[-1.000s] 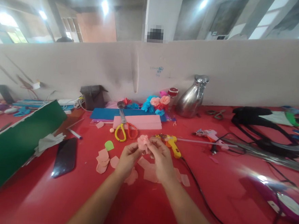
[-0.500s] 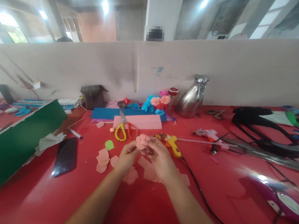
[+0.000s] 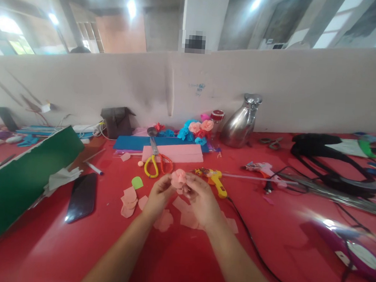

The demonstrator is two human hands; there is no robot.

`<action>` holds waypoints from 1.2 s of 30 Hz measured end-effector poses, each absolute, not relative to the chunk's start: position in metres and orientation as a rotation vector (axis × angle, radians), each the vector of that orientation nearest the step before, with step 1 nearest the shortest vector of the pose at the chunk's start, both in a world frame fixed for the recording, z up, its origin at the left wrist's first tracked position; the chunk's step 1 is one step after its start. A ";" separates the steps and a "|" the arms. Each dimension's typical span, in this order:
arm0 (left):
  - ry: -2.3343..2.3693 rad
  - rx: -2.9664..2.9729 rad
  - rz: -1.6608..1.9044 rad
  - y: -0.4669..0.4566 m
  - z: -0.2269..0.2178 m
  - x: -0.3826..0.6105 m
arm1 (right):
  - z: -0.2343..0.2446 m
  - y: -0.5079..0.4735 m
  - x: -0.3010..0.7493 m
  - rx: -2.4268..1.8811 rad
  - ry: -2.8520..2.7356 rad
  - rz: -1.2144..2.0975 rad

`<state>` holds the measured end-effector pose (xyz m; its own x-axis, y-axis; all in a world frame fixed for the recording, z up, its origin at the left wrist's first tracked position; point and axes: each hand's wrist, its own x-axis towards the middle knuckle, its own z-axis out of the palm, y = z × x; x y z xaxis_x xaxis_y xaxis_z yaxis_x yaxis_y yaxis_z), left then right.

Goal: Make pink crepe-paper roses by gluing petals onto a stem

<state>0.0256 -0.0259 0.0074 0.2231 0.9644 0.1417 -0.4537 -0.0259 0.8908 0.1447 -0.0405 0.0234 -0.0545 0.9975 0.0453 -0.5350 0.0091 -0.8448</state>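
Note:
A pink paper flower is held up between my two hands, above the red table. My left hand is closed on its left side, fingertips pinching the petals. From the right, my right hand also grips the flower with thumb and fingers; its underside is partly hidden. Loose pink paper petals lie to the left, and more pink pieces lie beneath my hands. A green petal-shaped piece rests near them. Just beyond my right hand is a yellow glue gun with a clear glue stick.
Scissors lie on folded pink paper. Behind stand finished paper flowers and a steel jug. A phone and green board are at left. The glue gun's black cord runs to the right front.
Almost nothing has moved. Both hands stay around the pink flower, which has turned slightly between the fingers.

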 end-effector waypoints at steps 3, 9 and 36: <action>0.635 0.960 1.280 -0.022 0.002 0.024 | 0.022 -0.040 0.144 -0.736 -0.852 1.423; 0.554 0.788 1.305 -0.016 -0.004 0.021 | 0.020 -0.040 0.139 -0.992 -1.025 1.340; 0.645 0.997 1.286 -0.020 -0.002 0.015 | 0.005 -0.042 0.126 -1.097 -1.387 0.972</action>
